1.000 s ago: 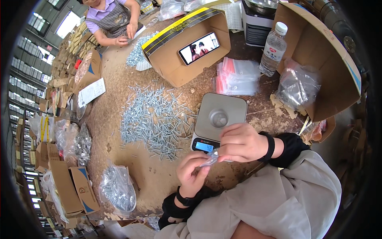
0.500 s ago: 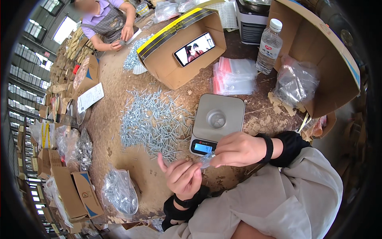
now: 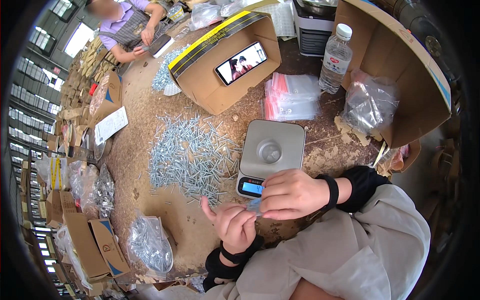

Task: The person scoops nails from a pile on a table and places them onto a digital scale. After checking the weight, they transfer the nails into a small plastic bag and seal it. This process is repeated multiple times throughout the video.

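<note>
I see a small clear bag pinched between both hands, just in front of the scale's lit display. Right hand is closed over its top edge. Left hand grips the lower side with thumb and first fingers, the other fingers spread out. Contents of the bag: can't tell, too small and mostly covered.

The digital scale sits just beyond the hands, with a shallow clear cup on its pan. The loose pile of screws spreads over the table to the left of it, nearly touching the scale's edge.

Risks as I judge them:
- The grip is fingertip-only on slick film. If it slips, the bag drops onto the table and may spill into the loose pile.
- The right hand hangs over the scale's front edge. A bump there could upset the reading or shift the cup.
- A stack of empty zip bags lies beyond the scale, with a water bottle standing just behind it. A careless reach for a bag could knock the bottle over.
</note>
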`<move>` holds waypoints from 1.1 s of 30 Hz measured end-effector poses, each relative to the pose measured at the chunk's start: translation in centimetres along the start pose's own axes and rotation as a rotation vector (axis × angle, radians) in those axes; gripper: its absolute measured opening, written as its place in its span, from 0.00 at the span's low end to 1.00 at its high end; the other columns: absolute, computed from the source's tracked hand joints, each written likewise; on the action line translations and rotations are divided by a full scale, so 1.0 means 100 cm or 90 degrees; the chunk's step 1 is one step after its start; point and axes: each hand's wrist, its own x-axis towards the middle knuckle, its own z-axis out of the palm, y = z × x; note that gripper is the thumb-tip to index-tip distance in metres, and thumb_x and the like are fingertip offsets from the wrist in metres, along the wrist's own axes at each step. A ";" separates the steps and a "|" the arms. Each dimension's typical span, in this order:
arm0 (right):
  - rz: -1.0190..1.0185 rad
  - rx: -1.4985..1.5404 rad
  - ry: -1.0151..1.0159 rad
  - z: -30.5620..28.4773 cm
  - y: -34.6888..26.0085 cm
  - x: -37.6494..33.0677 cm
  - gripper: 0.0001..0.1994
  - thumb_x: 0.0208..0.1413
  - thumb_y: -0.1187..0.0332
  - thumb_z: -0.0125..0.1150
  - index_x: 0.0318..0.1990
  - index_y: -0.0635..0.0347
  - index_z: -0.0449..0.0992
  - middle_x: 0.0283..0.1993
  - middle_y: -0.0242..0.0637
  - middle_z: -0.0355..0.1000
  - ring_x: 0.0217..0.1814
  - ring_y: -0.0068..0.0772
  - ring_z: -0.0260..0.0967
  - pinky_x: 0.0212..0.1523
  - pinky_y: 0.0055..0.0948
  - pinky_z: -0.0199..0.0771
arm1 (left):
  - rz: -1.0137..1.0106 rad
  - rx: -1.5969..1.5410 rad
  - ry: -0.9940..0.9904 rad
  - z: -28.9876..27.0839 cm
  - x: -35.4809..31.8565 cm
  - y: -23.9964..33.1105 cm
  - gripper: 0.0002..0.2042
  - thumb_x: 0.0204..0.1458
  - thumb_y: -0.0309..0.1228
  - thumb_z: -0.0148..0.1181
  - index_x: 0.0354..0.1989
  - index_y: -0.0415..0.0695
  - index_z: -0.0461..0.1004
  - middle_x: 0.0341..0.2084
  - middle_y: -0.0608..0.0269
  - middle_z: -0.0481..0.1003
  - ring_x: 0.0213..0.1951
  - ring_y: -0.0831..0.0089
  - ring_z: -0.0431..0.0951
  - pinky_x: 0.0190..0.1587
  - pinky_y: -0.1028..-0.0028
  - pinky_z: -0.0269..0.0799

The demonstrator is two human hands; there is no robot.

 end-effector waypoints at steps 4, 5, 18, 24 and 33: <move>0.008 0.035 0.031 0.007 -0.002 -0.001 0.07 0.51 0.69 0.64 0.32 0.56 0.71 0.26 0.35 0.66 0.28 0.43 0.67 0.29 0.39 0.68 | 0.007 0.004 -0.024 0.002 0.000 0.004 0.04 0.51 0.29 0.64 0.28 0.48 0.74 0.27 0.69 0.71 0.31 0.68 0.77 0.70 0.40 0.37; 0.010 0.038 0.040 0.008 -0.002 -0.002 0.07 0.51 0.69 0.64 0.32 0.56 0.71 0.26 0.35 0.66 0.28 0.43 0.67 0.29 0.39 0.69 | 0.005 -0.001 -0.028 0.002 0.001 0.006 0.04 0.51 0.30 0.64 0.28 0.48 0.74 0.27 0.69 0.71 0.31 0.68 0.76 0.70 0.40 0.37; 0.025 -0.015 0.082 0.011 -0.005 -0.004 0.08 0.50 0.68 0.65 0.33 0.57 0.71 0.27 0.35 0.67 0.29 0.44 0.69 0.46 0.41 0.76 | -0.042 -0.029 -0.016 0.009 0.000 0.006 0.05 0.52 0.30 0.63 0.29 0.47 0.72 0.27 0.67 0.71 0.31 0.66 0.74 0.70 0.42 0.38; 0.024 0.008 0.045 0.010 -0.005 -0.006 0.08 0.51 0.69 0.64 0.34 0.57 0.70 0.28 0.36 0.68 0.31 0.44 0.70 0.48 0.42 0.76 | -0.041 -0.040 -0.028 0.010 0.000 0.007 0.05 0.52 0.30 0.61 0.29 0.46 0.72 0.27 0.66 0.71 0.30 0.66 0.74 0.70 0.44 0.38; 0.034 0.073 0.058 0.000 -0.004 -0.002 0.06 0.48 0.72 0.63 0.30 0.57 0.70 0.25 0.34 0.67 0.27 0.44 0.70 0.47 0.41 0.77 | -0.119 -0.061 0.143 -0.001 0.010 0.001 0.11 0.59 0.33 0.54 0.26 0.44 0.65 0.24 0.63 0.68 0.30 0.67 0.72 0.69 0.44 0.45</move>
